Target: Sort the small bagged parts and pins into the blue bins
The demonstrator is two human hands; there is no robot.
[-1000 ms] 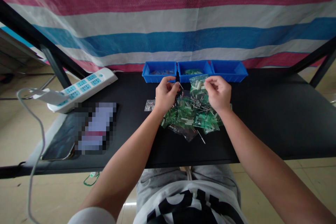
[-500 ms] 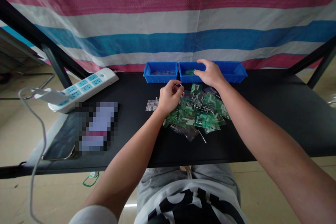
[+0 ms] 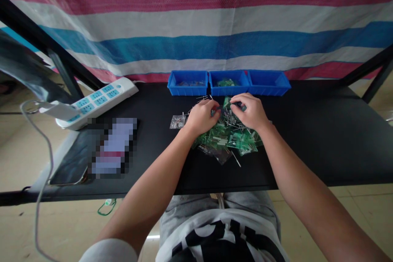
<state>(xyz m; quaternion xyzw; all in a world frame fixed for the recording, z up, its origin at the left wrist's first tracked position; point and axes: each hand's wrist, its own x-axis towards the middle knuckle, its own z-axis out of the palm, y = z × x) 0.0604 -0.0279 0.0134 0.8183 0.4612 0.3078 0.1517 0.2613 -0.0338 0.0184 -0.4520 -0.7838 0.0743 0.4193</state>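
Left hand (image 3: 201, 116): one, mine, over the left of the pile; fingers curled inward; whether they grip anything I cannot tell.
Right hand (image 3: 253, 112): one, mine; thumb and forefinger bent to a narrow gap just beside a green bag (image 3: 226, 102); I cannot tell whether they pinch it.
Pile: several green bags, glossy thin film, heaped on the surface (image 3: 322, 131) between and below my hands; overlap prevents an exact count.
Rods (image 3: 235, 123): many, slim, shiny metal, scattered among the bags; one lone rod (image 3: 236, 159) lies at the near edge.
Clear bag (image 3: 177, 121): one, crinkled, flat, left of my left hand.
Bins: three, blue, rigid, oblong, in a row behind the pile; small pieces in the left bin (image 3: 188, 91), green film in the middle bin (image 3: 230, 91).
Power strip (image 3: 98, 101): one, white, long, one plug (image 3: 59, 111) fitted.
Cloth (image 3: 196, 20): one, woven, striped.
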